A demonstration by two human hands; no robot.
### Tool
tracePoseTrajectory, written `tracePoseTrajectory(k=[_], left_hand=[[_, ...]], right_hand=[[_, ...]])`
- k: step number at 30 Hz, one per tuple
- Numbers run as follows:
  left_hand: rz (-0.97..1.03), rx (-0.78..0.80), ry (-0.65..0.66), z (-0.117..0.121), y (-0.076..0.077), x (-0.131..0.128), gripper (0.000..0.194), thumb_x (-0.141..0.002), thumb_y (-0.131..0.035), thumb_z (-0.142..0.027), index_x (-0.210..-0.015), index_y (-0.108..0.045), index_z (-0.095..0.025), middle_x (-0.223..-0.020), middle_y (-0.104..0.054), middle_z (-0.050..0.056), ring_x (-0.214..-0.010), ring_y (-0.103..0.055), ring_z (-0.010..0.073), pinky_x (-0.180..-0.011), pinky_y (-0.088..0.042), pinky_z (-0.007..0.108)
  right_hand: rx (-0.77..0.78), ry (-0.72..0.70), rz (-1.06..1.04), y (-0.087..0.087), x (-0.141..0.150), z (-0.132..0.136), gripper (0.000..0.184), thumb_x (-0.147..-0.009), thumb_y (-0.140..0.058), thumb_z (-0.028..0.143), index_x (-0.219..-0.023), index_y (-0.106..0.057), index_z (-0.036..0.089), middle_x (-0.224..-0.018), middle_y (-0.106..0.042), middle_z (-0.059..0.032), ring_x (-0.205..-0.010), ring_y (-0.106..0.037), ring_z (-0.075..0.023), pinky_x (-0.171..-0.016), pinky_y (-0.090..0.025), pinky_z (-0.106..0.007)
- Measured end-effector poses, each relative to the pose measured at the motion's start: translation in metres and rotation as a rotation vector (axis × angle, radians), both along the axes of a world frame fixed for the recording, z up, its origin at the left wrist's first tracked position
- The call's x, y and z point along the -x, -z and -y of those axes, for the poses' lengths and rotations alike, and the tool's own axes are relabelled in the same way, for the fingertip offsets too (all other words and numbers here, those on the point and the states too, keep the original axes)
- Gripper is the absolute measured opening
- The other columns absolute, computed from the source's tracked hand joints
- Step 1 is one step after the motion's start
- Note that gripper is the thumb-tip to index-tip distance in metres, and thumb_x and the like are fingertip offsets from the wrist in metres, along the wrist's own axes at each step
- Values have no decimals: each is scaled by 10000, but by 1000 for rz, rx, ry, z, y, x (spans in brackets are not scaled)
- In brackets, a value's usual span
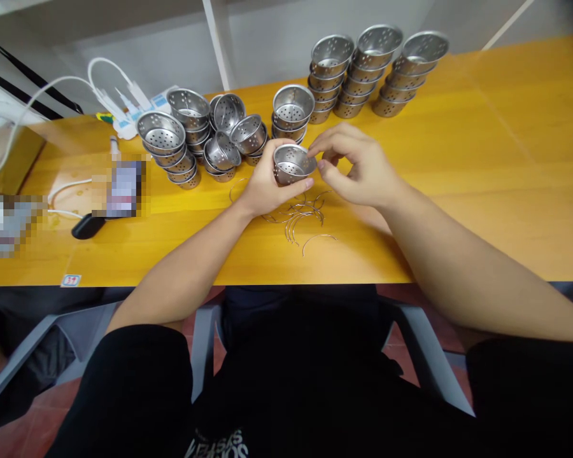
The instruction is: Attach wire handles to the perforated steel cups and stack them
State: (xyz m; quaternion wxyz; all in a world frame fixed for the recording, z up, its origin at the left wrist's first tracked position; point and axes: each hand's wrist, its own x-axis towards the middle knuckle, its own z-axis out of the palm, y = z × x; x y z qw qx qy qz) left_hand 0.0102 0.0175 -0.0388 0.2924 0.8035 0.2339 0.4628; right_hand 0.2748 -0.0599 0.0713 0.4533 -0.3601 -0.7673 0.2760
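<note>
My left hand [266, 186] is wrapped round a small perforated metal cup [293, 166], its open top facing up and towards me. The thumb lies along the cup's near side. At the right of the rim, the thumb and forefinger of my right hand [360, 166] come close together in a pinch. Whatever lies between those fingertips is too small to make out. Below the cup, several thin curved wire handles [293, 222] lie loose on the table, partly hidden by my left hand. Just behind the cup stands a stack of similar cups [293, 105].
More stacked cups [332, 57] stand at the back right, and others [162, 135] at the left, some tilted [222, 151]. A power strip [128, 124] with white cables, a phone [124, 189] and a black object [88, 226] occupy the left side of the yellow table [496, 159].
</note>
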Motion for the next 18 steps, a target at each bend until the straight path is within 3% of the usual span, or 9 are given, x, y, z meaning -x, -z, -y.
tracePoseTrajectory(k=[7, 13, 18], left_hand=[[-13, 7, -10, 4, -2, -2, 1051, -1108, -921, -840, -1874, -419, -324, -1621, -717, 126, -1534, -825, 355, -1410, -693, 647], [-54, 5, 17, 13, -11, 2, 1031, -1095, -916, -859, -1829, -454, -301, -1674, -718, 151, -1575, -821, 401, -1413, -697, 683], [-87, 7, 13, 24, -21, 3, 1030, -1135, -861, -849, -1880, -391, -317, -1737, -694, 158, -1617, -820, 405, -1401, -714, 654]], right_hand=[[-11, -96, 84, 10, 1, -6, 231, -1002, -1041, 510, -1163, -978, 356, -1416, -873, -145, -1342, -816, -469, -1187, -732, -676], [-131, -222, 141, 27, -7, -17, 364, -1106, -886, 481, -1419, -1013, 344, -1556, -822, -156, -1434, -824, -455, -1290, -703, -693], [-188, -203, 142, 31, -8, -18, 433, -1141, -854, 510, -1529, -988, 371, -1581, -828, -147, -1426, -829, -449, -1261, -738, -687]])
